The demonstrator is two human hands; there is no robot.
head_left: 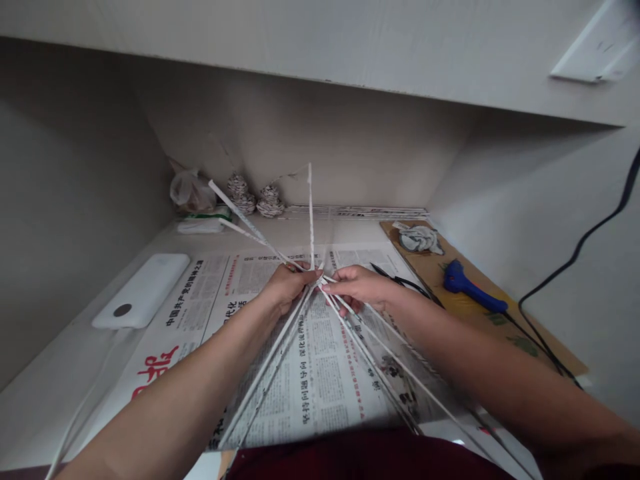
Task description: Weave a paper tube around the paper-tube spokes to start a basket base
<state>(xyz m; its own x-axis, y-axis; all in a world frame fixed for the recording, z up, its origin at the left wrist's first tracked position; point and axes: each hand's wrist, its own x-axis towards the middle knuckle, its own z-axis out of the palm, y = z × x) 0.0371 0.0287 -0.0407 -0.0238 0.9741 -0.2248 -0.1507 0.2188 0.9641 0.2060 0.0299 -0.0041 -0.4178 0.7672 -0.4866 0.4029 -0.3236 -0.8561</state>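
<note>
Several thin rolled-paper sticks (280,340) meet at a crossing point in the middle of the view and fan out from it. My left hand (289,287) pinches them at that crossing from the left side. From the right, my right hand (357,287) closes its thumb and fingers on the sticks beside it. One stick rises upright from the join, others slant to the upper left, and the longest run down toward my body on both sides. The exact weave at the fingertips is too small to make out.
Newspaper (200,353) covers the tabletop. A white power bank (143,290) with a cable lies left. Scissors (400,277) and a blue glue gun (470,287) on cardboard (545,333) lie right. Woven gourd shapes (271,202) and spare paper sticks (355,212) line the back wall.
</note>
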